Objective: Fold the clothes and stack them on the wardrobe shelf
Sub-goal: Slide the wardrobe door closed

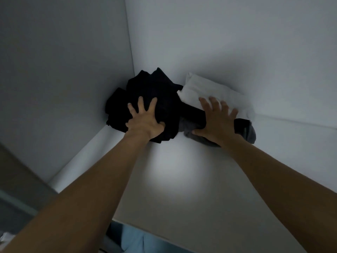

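In the shelf's (182,170) back left corner sit the black clothes (155,88), pressed by the left hand (144,119) with fingers (152,105) spread flat, while the right hand (218,121), also spread, rests across the white cloth (200,88) and grey garment (250,134) beside them.

Clothes (151,92) fill shelf (182,170) corner (folded cloth (206,90) right).

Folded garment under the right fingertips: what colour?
The garment is white; the head view shows it.
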